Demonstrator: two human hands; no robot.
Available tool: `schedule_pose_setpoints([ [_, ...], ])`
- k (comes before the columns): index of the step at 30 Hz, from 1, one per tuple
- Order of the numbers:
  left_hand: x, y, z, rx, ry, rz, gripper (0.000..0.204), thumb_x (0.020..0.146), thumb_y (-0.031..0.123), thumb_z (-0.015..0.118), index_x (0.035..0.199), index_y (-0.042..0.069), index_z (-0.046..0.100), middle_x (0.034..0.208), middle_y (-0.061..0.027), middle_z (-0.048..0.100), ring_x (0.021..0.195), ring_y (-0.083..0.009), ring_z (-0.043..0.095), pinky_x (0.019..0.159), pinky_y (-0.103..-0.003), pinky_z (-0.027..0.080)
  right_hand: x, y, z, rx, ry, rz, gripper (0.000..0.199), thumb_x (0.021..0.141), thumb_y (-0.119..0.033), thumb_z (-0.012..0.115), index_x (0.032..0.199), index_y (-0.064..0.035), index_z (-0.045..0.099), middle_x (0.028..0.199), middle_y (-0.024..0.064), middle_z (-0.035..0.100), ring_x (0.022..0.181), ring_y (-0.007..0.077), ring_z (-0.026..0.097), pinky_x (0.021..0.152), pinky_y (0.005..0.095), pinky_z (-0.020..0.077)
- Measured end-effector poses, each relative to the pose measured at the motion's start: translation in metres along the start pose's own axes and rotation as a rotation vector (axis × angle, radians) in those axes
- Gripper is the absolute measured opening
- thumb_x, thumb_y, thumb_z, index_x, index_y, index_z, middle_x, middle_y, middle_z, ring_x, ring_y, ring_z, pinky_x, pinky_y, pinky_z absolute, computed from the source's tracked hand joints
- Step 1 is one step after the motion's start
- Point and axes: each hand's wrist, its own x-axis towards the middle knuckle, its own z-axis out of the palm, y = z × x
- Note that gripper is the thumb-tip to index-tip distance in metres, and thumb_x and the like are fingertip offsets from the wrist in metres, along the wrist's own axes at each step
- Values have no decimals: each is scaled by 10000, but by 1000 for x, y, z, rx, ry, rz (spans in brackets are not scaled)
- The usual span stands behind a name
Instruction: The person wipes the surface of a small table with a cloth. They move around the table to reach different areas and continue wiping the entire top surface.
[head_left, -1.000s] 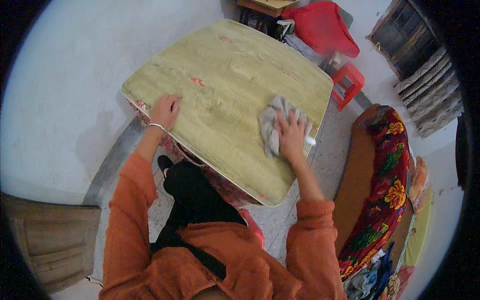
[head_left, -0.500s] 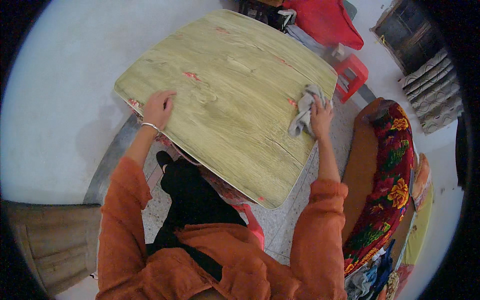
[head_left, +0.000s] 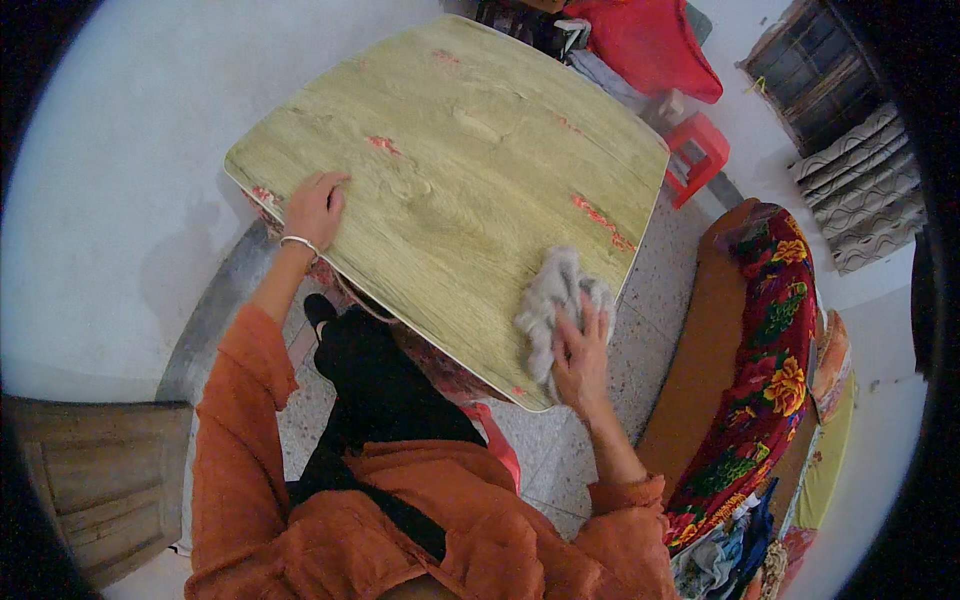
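A table [head_left: 430,230] with a yellow-green, wood-patterned top fills the middle of the view, with worn red patches on its surface. My left hand [head_left: 316,208] rests on the tabletop by its near left edge, fingers loosely bent with a gap at the thumb, holding nothing. At the near right corner, my right hand [head_left: 582,362] presses a crumpled grey cloth [head_left: 556,287] against the top, fingers spread over it. Part of the cloth is hidden under that hand.
A red plastic stool [head_left: 697,158] stands past the table's right side. To the right is a brown seat with a red floral cover [head_left: 765,400]. Clothes [head_left: 715,568] lie near its lower end. Red fabric [head_left: 650,45] is at the back, a wooden cabinet [head_left: 100,485] at lower left.
My right hand has drawn the cloth toward me and left, from the right edge to the near corner, uncovering a red patch. My left hand has stayed in place.
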Motion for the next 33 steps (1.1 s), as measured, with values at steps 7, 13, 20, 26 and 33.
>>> schedule_pose_setpoints([
  [7,0,4,-3,7,-27,-29,203,846,124,530,1021,115,632,834,-121,565,837,-317,562,745,-406,461,31,-26,3,-103,-53,-53,588,846,-554,526,1317,-202,506,1433,214,308,1320,503,203,1062,634,130],
  [13,3,-6,5,-34,62,55,210,841,124,527,1022,121,634,859,-112,567,841,-308,565,749,-405,463,120,22,37,-138,69,41,522,852,-524,531,1294,-246,532,1439,182,322,1299,492,252,1052,627,173],
  [20,-2,-8,4,-57,11,-1,224,845,134,517,1030,134,642,867,-118,570,850,-315,567,752,-414,461,43,-31,22,40,-78,-283,438,799,-453,621,1199,-272,618,1380,180,405,1273,494,297,1064,579,223],
  [26,-3,-8,7,-41,3,-2,230,837,133,526,1034,142,646,849,-121,570,853,-315,567,751,-411,462,30,24,2,-11,-91,-183,444,811,-384,636,1197,-166,613,1395,167,399,1274,441,334,1078,525,249],
  [33,2,-3,4,-70,15,-7,219,836,139,535,1029,132,639,837,-115,563,834,-306,568,738,-399,464,135,54,46,-133,108,55,466,887,-448,526,1256,-166,568,1404,199,386,1284,447,317,1089,533,221],
])
